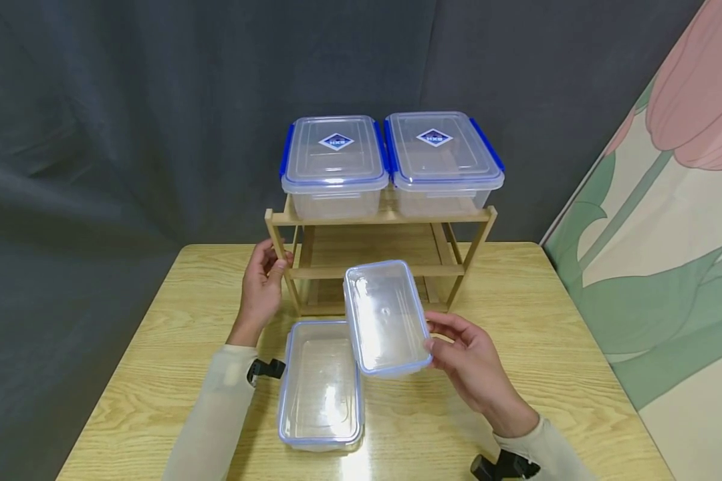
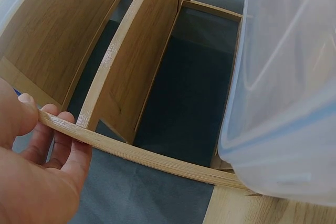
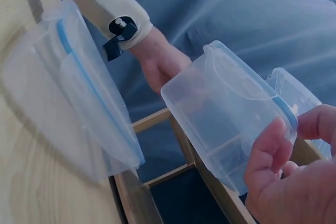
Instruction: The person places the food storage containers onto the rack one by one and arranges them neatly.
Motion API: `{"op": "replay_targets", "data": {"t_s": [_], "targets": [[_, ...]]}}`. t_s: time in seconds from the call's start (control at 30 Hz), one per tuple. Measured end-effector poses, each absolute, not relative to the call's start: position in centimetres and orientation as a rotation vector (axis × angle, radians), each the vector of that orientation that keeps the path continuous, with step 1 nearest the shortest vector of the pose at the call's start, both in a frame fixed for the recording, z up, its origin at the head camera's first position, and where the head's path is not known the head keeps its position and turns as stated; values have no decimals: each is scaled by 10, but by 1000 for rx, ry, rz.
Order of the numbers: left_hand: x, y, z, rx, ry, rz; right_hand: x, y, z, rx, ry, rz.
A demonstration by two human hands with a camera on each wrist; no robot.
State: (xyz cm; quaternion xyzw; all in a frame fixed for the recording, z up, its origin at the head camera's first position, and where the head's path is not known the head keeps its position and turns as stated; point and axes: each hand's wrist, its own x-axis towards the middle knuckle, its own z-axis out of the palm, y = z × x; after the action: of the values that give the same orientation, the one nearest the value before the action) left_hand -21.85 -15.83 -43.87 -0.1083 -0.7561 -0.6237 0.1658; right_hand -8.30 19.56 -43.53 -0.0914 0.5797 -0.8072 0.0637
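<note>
My left hand point(image 1: 261, 286) grips the left front post point(image 2: 147, 159) of a wooden rack point(image 1: 379, 271), thumb on one side and fingers curled round the other. My right hand point(image 1: 470, 364) pinches a clear plastic food container point(image 1: 386, 319) with a blue-edged rim by its right side, thumb and fingertips at the rim. The held container hangs tilted in front of the rack's lower shelves. A second clear food container point(image 1: 321, 384) with a blue edge lies on the table below it, partly overlapped in the head view.
Two larger clear containers with blue clips, a left one point(image 1: 337, 157) and a right one point(image 1: 444, 150), stand side by side on the rack's top shelf. Behind the wooden table point(image 1: 565, 374) hangs a dark curtain point(image 1: 216, 100). A flower-patterned cloth point(image 1: 680, 267) is at right.
</note>
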Motion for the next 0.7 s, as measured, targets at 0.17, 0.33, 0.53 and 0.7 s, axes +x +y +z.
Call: {"op": "replay_targets", "data": {"t_s": [0.17,0.33,0.53,0.7], "targets": [[-219,-159,-439,-315,-2146,-1775,-89,186,-427,-239,1762,-2440],[-220,-159,-439,-322,-2129,-1782,-99,174,-420,-178,1773,-2432],[-220,-159,-440,-316,-2126,-1795,-110,158,-417,-132,1690,-2475],[-220,-159,-440,-306,-2128,-1810,-117,147,-417,-120,1663,-2496]]}}
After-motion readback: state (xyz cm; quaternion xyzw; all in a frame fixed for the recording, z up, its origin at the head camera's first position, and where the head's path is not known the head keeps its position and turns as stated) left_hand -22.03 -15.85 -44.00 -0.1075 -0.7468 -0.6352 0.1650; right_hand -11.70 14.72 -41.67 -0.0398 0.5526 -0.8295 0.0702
